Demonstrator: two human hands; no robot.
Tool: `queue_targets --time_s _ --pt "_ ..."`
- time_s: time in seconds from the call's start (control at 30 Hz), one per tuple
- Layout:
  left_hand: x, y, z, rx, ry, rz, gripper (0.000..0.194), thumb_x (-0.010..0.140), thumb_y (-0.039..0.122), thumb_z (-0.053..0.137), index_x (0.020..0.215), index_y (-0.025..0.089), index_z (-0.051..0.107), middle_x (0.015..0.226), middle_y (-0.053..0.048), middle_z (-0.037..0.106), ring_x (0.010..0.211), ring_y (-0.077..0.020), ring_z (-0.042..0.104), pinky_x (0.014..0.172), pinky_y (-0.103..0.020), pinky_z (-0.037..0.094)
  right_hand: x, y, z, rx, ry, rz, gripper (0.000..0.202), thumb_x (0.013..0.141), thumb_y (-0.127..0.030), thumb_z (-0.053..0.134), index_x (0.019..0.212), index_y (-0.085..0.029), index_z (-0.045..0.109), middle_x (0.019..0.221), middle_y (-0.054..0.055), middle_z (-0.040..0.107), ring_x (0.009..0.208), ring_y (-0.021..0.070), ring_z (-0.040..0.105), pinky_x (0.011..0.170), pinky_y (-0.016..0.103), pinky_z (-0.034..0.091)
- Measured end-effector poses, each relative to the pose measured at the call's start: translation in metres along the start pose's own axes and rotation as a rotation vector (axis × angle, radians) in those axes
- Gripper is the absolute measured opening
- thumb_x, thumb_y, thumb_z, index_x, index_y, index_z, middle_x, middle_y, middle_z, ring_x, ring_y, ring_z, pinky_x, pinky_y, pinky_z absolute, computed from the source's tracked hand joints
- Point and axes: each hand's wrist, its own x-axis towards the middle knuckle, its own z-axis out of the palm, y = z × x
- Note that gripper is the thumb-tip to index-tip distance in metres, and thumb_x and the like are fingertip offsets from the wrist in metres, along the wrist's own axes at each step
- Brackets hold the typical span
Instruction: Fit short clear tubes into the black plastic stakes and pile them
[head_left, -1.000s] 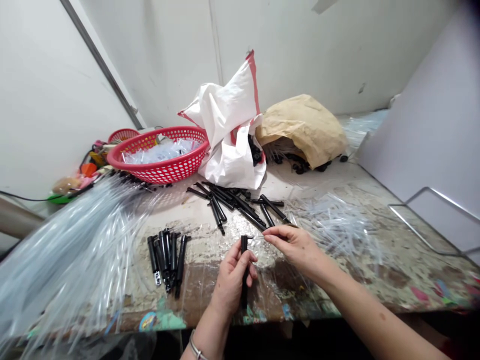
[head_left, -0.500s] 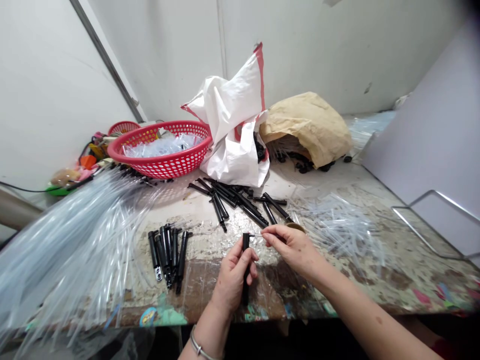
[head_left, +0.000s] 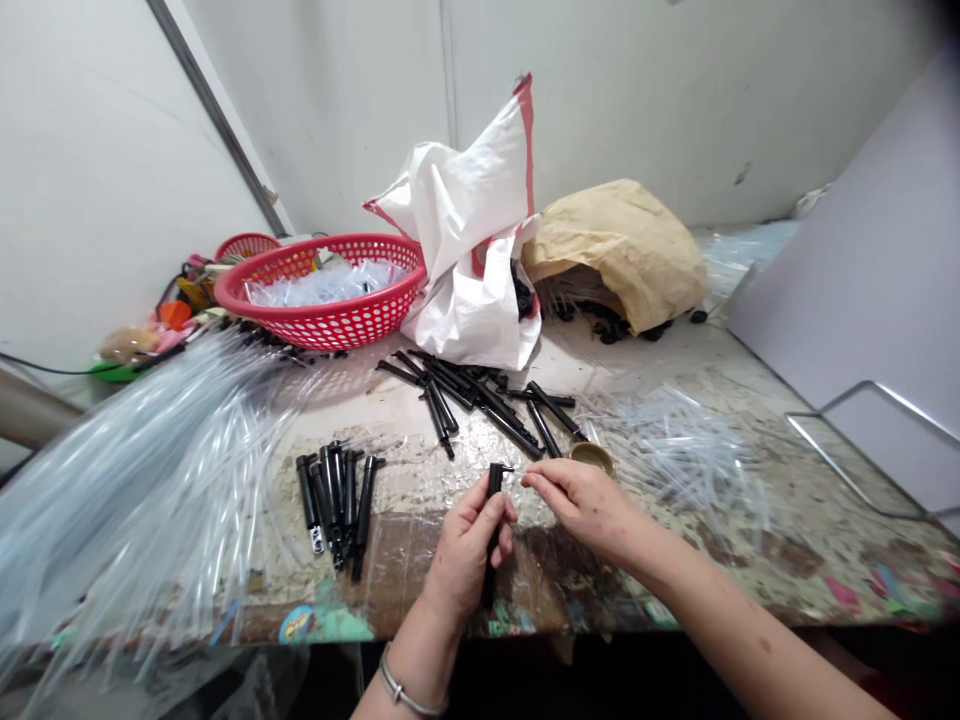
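Note:
My left hand (head_left: 471, 540) is closed around a black plastic cylinder (head_left: 493, 483) held upright, its short side nozzle at the top pointing right. My right hand (head_left: 574, 497) is pinched on a thin clear plastic tube (head_left: 517, 473), whose end is at or very close to that nozzle; I cannot tell whether they touch. Just behind the right hand stands a small brownish bowl (head_left: 592, 459). Several similar black cylinders (head_left: 480, 400) lie in a loose pile beyond my hands. Another group of black cylinders (head_left: 337, 505) lies side by side to the left.
Long clear tubes (head_left: 172, 480) spread over the table's left side, and short clear tubes (head_left: 679, 455) lie scattered at right. Behind are a red basket (head_left: 330, 325), a white sack (head_left: 472, 230) and a tan bag (head_left: 619, 250). A metal wire frame (head_left: 825, 470) stands at far right.
The right hand has shifted slightly down, showing more of the small bowl. The black cylinder stays in the left hand, and the whole view has moved a little.

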Motion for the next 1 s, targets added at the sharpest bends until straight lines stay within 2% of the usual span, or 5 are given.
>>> queue_targets --time_s 0.2,0.37,0.73,0.9,1.0 --pt "-0.0001 0.0002 -0.0004 0.031 -0.039 0.012 0.028 0.081 0.037 0.056 0.100 0.017 0.060 0.072 0.002 0.052 0.044 -0.0028 0.040 0.037 -0.016 0.024 -0.0005 -0.0011 0.0010 0.040 0.018 0.021 0.028 0.089 -0.030 0.038 0.080 -0.020 0.064 0.077 0.003 0.067 0.074 0.0161 0.061 0.067 0.025 0.043" --pt "-0.0002 0.0008 -0.0009 0.052 -0.054 0.001 0.030 0.081 0.038 0.055 0.103 0.016 0.057 0.071 0.003 0.050 0.043 -0.0028 0.037 0.037 -0.016 0.023 0.0009 -0.0025 0.0020 -0.011 0.009 -0.007 0.029 0.089 -0.029 0.038 0.078 -0.019 0.063 0.077 0.004 0.066 0.072 0.0161 0.059 0.067 0.026 0.042" --pt "0.0038 -0.0009 0.0011 0.008 -0.151 -0.060 0.034 0.083 0.036 0.053 0.111 0.016 0.051 0.063 0.006 0.043 0.039 -0.0018 0.028 0.035 -0.015 0.018 0.0060 -0.0011 0.0043 -0.207 -0.104 0.013 0.029 0.088 -0.026 0.035 0.068 -0.018 0.054 0.067 0.005 0.060 0.064 0.0159 0.055 0.060 0.026 0.037" --pt "0.0040 -0.0052 -0.0008 0.046 -0.144 -0.056 0.040 0.082 0.041 0.054 0.113 0.016 0.051 0.064 0.006 0.044 0.039 -0.0019 0.028 0.035 -0.015 0.019 0.0053 0.0008 0.0072 -0.112 -0.106 0.020 0.030 0.089 -0.025 0.033 0.072 -0.017 0.056 0.069 0.005 0.061 0.065 0.0158 0.056 0.062 0.026 0.039" --pt "0.0004 -0.0074 0.0023 0.111 -0.074 0.012 0.045 0.082 0.043 0.052 0.119 0.017 0.050 0.066 0.005 0.047 0.039 -0.0023 0.031 0.035 -0.016 0.023 0.0049 0.0005 0.0035 0.004 -0.089 0.003 0.033 0.090 -0.030 0.032 0.077 -0.017 0.059 0.072 0.005 0.062 0.069 0.0159 0.057 0.064 0.026 0.041"
